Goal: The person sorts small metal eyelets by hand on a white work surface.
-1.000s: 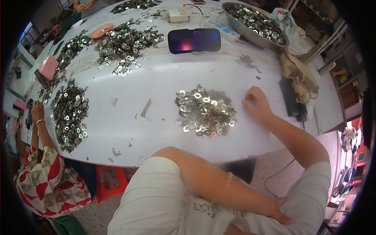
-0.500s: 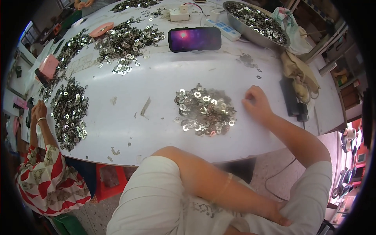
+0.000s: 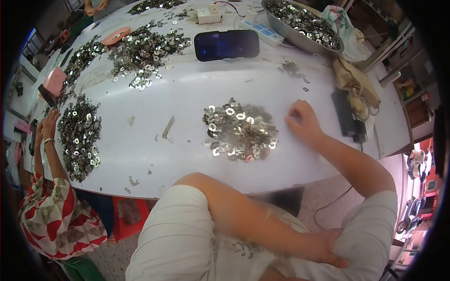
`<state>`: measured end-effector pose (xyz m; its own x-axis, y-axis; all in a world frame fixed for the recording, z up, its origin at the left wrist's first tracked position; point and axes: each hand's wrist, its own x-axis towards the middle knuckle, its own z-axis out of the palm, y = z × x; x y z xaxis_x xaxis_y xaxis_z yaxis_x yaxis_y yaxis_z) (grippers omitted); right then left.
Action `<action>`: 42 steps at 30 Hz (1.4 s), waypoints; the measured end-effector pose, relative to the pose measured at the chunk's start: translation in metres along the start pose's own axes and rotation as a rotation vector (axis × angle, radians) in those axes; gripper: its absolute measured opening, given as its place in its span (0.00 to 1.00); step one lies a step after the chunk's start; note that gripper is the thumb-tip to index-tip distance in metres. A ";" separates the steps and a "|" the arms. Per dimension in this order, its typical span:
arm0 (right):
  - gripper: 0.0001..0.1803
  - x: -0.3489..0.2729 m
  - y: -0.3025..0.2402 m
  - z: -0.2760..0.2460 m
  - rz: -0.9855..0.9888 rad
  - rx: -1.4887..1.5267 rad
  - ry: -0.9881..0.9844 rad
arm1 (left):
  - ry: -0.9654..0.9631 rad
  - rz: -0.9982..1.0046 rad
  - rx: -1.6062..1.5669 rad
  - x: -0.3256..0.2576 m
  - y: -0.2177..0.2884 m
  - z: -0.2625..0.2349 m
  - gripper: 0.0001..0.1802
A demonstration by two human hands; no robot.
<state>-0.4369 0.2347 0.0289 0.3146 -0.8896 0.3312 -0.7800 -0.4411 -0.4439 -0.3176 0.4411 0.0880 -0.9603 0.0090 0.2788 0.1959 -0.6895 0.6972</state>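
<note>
My right hand (image 3: 304, 122) rests on the white table (image 3: 145, 112), loosely curled, with nothing visible in it. Just left of it lies a loose pile of small shiny metal ring-like pieces (image 3: 241, 131), apart from the fingers. My left forearm crosses low in front of me. At its end, my left hand (image 3: 326, 250) lies against the pale cloth of my clothing near my right sleeve; its thumb shows, but the other fingers are mostly hidden. A phone (image 3: 227, 45) stands upright beyond the pile, its screen mostly dark blue.
At the left edge, a co-worker's hands (image 3: 48, 126) are beside a long heap of metal pieces (image 3: 80, 140). Farther heaps (image 3: 145, 49) surround a pink dish (image 3: 116, 36). A metal basin (image 3: 281, 23), power strip (image 3: 263, 33), beige bag (image 3: 354, 82) and black box (image 3: 343, 113) occupy the right side.
The phone screen has gone from a bright purple glow to dark blue. The co-worker's hands at the left have shifted slightly up and toward their heap. My own hands stay nearly in place.
</note>
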 end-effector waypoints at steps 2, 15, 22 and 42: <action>0.09 -0.001 0.000 -0.001 0.009 0.030 0.005 | 0.132 -0.023 0.154 -0.010 0.008 0.004 0.55; 0.09 -0.001 0.004 0.002 0.045 0.065 -0.020 | -0.071 -0.093 -0.172 -0.011 0.036 0.017 0.41; 0.09 -0.001 0.004 0.000 0.033 0.096 -0.005 | 0.026 -0.206 -0.145 -0.009 0.035 0.014 0.46; 0.09 -0.007 0.005 0.002 0.002 0.066 0.103 | -0.452 -0.171 0.368 -0.014 0.037 0.010 0.30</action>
<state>-0.4421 0.2388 0.0225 0.2532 -0.8751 0.4124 -0.7420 -0.4492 -0.4976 -0.2950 0.4229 0.1162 -0.8208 0.4597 0.3390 0.1793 -0.3561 0.9171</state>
